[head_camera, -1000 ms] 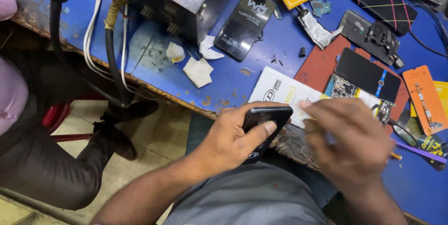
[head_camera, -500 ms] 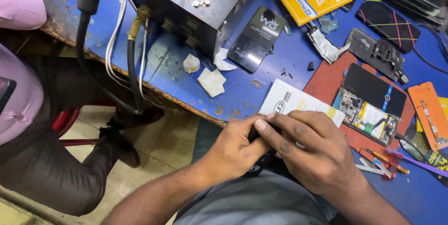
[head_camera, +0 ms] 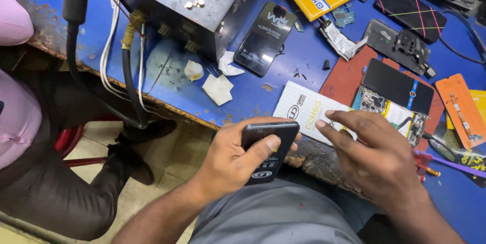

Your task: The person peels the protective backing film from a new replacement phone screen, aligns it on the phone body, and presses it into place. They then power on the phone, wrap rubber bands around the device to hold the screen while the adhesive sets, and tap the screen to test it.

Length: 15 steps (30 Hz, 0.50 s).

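Below blue workbench (head_camera: 283, 79), left hand (head_camera: 235, 160) grips black phone (head_camera: 267, 150); right hand (head_camera: 377, 155) open, empty.

The flat black phone panel (head_camera: 267, 148) looks like glossy glass or plastic. The blue painted tabletop (head_camera: 263, 92) is worn, its edge chipped and rough. The dark grey box (head_camera: 192, 6) is dull, scuffed metal. The white crumpled scraps (head_camera: 218, 88) look like soft paper.
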### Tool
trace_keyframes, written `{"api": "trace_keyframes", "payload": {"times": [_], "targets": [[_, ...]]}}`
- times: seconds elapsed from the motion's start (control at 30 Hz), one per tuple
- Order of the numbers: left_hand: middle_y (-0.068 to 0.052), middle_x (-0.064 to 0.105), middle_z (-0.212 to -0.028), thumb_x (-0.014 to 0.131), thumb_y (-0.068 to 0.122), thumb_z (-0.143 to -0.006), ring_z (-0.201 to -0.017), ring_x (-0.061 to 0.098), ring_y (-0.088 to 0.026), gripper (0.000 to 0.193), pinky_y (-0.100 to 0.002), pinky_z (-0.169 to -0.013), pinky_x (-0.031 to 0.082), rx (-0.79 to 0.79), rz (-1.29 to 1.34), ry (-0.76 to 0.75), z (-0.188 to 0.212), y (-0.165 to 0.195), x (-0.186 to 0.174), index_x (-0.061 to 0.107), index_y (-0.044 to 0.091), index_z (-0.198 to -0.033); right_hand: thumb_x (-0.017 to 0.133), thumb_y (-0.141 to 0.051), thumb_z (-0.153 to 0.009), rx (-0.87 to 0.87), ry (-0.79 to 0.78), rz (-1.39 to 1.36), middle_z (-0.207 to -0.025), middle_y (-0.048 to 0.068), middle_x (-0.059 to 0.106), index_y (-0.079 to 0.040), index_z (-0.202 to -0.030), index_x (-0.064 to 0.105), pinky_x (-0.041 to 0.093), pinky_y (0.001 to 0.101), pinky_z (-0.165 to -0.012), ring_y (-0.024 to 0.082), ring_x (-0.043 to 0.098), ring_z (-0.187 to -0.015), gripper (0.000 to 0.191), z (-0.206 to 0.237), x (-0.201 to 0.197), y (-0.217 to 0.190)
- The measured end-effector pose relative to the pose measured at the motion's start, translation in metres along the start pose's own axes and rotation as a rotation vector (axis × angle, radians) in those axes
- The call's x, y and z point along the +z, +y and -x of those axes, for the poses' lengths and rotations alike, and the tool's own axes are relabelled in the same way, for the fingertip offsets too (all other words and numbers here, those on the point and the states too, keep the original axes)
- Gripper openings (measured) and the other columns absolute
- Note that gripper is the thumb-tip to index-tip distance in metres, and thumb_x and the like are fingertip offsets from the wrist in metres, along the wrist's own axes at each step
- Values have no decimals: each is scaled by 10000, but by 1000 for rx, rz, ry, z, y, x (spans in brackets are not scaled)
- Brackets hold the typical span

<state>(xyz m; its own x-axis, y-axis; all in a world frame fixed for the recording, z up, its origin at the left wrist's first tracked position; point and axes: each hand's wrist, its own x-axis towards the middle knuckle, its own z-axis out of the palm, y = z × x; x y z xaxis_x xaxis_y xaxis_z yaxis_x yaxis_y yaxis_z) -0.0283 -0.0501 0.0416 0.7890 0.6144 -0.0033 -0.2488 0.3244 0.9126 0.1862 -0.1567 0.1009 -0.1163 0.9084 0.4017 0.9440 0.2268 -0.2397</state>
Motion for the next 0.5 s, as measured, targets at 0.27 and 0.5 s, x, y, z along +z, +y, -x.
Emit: {"api": "trace_keyframes", "payload": {"times": [0.27,0.5], "targets": [[-89,775,-1045,609,116,-1047,-894,716,-110,300,-267,-830,608,46,-57,-15,-2,3,16,663,-26,-1306,654,104,-810,74,157,-248,-1225,114,638,-26,-1263,687,556,384,-950,288,680,-1103,473,12,11,-17],[-81,714,-1155,613,122,-1060,-1022,672,-113,267,-268,-910,566,247,-112,175,0,10,13,679,-14,-1279,609,101,-799,92,215,-303,-1285,185,618,-47,-1275,640,541,396,-933,321,634,-1122,499,10,35,-30]]}}
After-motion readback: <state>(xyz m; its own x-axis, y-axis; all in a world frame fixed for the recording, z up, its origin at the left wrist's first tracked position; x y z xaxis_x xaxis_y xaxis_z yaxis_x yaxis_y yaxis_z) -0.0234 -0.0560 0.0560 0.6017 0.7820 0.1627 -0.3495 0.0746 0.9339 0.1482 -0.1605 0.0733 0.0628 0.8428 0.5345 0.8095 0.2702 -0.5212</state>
